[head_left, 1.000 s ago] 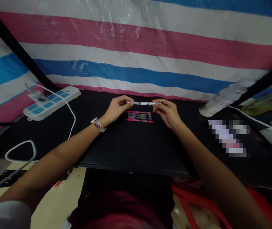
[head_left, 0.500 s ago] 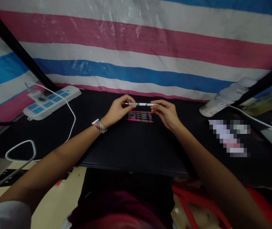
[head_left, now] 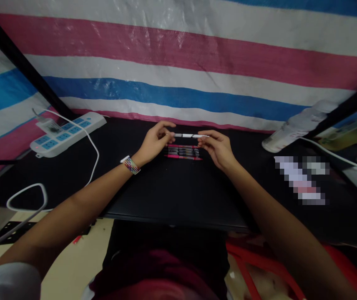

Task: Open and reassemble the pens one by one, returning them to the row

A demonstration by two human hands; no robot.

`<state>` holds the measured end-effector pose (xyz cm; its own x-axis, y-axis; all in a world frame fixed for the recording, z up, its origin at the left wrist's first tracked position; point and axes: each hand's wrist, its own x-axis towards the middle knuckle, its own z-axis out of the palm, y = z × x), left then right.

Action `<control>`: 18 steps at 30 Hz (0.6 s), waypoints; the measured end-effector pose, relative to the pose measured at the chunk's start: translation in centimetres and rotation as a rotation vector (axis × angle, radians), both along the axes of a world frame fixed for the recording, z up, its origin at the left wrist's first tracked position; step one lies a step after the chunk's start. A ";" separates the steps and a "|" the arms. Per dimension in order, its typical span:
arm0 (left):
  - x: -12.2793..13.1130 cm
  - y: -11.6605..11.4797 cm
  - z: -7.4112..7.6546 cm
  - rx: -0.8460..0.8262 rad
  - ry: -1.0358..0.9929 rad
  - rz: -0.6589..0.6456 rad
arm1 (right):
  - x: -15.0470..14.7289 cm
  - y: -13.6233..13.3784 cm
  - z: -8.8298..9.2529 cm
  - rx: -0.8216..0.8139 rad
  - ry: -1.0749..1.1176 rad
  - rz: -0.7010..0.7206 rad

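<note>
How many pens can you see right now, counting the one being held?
4, as far as I can tell: one white pen held level between the left hand and right hand, and three pink pens lying side by side on the black table beneath. Others may be hidden.

Bare forearms, multicoloured wristband (head_left: 130, 164) on left wrist, white sleeve (head_left: 8, 281)

Glossy woven plastic tarp (head_left: 178, 54) behind. Matt black tabletop (head_left: 172, 191), smooth white plastic power strip (head_left: 67, 133). Smooth white pen (head_left: 191, 136).

No readable text anywhere; print on pens (head_left: 183, 151) and bottle (head_left: 294, 128) label too small, patch on bench (head_left: 166, 187) pixelated.
</note>
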<state>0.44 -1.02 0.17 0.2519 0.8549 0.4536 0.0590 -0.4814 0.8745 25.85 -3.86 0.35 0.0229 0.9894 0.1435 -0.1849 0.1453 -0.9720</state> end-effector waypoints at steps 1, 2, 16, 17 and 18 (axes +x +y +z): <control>0.0 0.0 0.0 0.045 0.001 0.009 | 0.0 0.0 0.0 -0.002 0.003 -0.006; 0.0 0.0 0.0 0.080 0.003 0.020 | 0.0 0.1 0.0 -0.002 0.008 -0.011; 0.0 0.3 -0.1 0.059 0.031 0.068 | 0.1 0.1 -0.3 0.012 0.002 -0.027; 0.0 0.3 -0.1 0.056 0.024 0.068 | 0.1 0.1 -0.2 0.012 0.002 -0.025; 0.0 0.2 0.0 0.047 0.025 0.070 | 0.1 0.1 -0.2 0.015 0.000 -0.024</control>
<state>0.47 -0.78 0.18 0.2040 0.8488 0.4878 0.1153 -0.5157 0.8490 25.91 -3.75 0.12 0.0467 0.9862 0.1587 -0.1811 0.1646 -0.9696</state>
